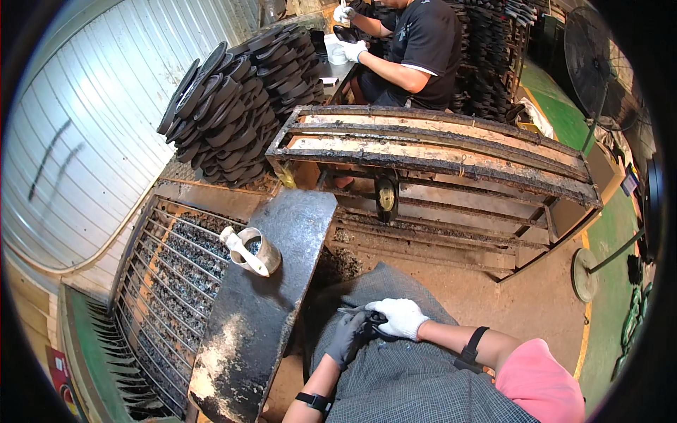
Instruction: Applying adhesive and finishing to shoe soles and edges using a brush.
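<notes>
Head view. Printing is noted on a red and white item at the lower left edge of the frame; its lettering is too small to be made out. A small blue and white patch is seen at the right edge, likewise not legible.

A small dark piece is located at the lower centre of the frame, above the lap, between the two hands and touched by both. By the left hand, in a grey glove, the piece is gripped from its left side, the fingers bent. By the right hand, in a white glove, it is covered from above and from the right, the fingers curled narrowly round it. Its full outline is hidden by the gloves. A thin grey point is seen projecting at the upper left of the grip; whether it belongs to the piece cannot be told. The lap is covered by a dark checked cloth.

Left of the hands, well apart from them, a metal cup is placed on a slanting board, with a white brush laid across its rim. Dark flat pieces are stacked at upper left. At upper centre, a dark object and a brush are held by a co-worker in white gloves.
</notes>
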`<state>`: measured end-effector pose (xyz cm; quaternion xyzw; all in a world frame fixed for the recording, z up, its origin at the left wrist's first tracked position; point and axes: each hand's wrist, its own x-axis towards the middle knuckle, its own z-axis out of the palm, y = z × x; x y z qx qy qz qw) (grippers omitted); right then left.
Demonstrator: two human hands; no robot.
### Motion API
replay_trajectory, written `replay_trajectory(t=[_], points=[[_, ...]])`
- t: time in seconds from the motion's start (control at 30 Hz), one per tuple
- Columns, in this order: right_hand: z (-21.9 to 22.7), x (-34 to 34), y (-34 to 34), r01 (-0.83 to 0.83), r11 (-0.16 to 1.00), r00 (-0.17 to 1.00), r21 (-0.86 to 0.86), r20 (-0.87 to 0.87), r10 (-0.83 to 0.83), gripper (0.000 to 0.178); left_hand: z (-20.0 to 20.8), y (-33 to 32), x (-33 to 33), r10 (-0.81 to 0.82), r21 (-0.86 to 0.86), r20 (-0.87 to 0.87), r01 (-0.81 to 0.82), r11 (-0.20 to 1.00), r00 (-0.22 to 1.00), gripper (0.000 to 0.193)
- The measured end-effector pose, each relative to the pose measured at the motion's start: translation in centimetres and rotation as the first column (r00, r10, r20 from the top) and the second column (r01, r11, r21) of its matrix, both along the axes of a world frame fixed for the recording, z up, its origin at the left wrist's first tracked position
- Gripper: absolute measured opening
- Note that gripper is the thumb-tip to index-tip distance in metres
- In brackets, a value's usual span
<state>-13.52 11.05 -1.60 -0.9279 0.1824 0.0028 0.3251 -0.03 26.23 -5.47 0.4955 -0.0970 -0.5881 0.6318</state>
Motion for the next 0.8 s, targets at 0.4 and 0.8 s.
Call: replay_trajectory(t=[0.4,0.8], points=[[-0.7,0.0,0.0,0.009,1.000,1.000,-0.002,-0.004,-0.009,0.047,0.8,-0.1,-0.1,-0.005,-0.010,-0.025,0.005,1.000,1.000,0.040],[0.1,0.1,0.0,0.012,1.000,1.000,0.013,-0.019,-0.012,0.046,0.6,0.0,0.1,-0.018,-0.035,0.002,0.018,0.999,1.000,0.038]])
